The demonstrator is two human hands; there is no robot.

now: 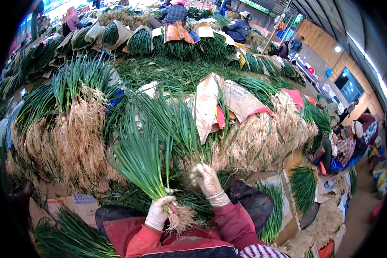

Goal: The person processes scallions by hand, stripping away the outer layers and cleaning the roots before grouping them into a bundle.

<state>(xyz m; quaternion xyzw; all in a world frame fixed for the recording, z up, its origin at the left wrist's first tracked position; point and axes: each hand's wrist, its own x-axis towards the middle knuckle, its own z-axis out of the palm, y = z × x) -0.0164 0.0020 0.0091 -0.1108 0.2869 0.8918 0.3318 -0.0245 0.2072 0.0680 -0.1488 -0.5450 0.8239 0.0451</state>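
Observation:
A bunch of spring onions [141,160] is gripped low on its stems by my left hand [158,212], in a whitish glove. Its long green leaves fan up and to the left, and the pale stringy roots [181,219] hang out beside that hand, over my lap. To the right of the bunch is my right hand [208,182], also gloved, with its fingers curled together. Its fingertips are blurred in front of the heaped onions, so whatever they pinch, if anything, cannot be made out.
Heaped spring onions with long roots lie ahead at left [79,135] and right [262,137], partly under sacks [208,105]. Loose green leaves [159,71] spread behind them. More onions [71,234] lie by my left knee. Another person [346,148] sits at far right.

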